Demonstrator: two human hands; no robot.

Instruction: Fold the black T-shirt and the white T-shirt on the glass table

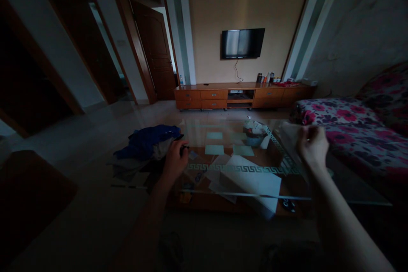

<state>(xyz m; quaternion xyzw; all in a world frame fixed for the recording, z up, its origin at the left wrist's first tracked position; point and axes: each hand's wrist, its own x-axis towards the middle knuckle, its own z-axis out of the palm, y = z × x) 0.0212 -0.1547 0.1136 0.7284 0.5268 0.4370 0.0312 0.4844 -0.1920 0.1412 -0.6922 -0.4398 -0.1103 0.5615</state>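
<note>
My left hand (176, 160) is closed above the left part of the glass table (197, 129), with a small black object (183, 149) showing at its fingertips; its kind is too dark to make out. Beside that hand lies a crumpled pile of blue clothing (148, 140), with greyish cloth under it. Over the table's right side, the fingers of my right hand (315, 146) are pinched on a thin, whitish, see-through sheet (288, 134), which hangs to the left of the hand. Whether it is paper or plastic I cannot tell.
White papers (251, 178) lie beneath the glass. A lined waste basket (255, 139) stands near the table's far side. A flowered sofa (347, 114) is at right. Behind are a low wooden cabinet (213, 97) with bottles on it and a wall television (242, 43).
</note>
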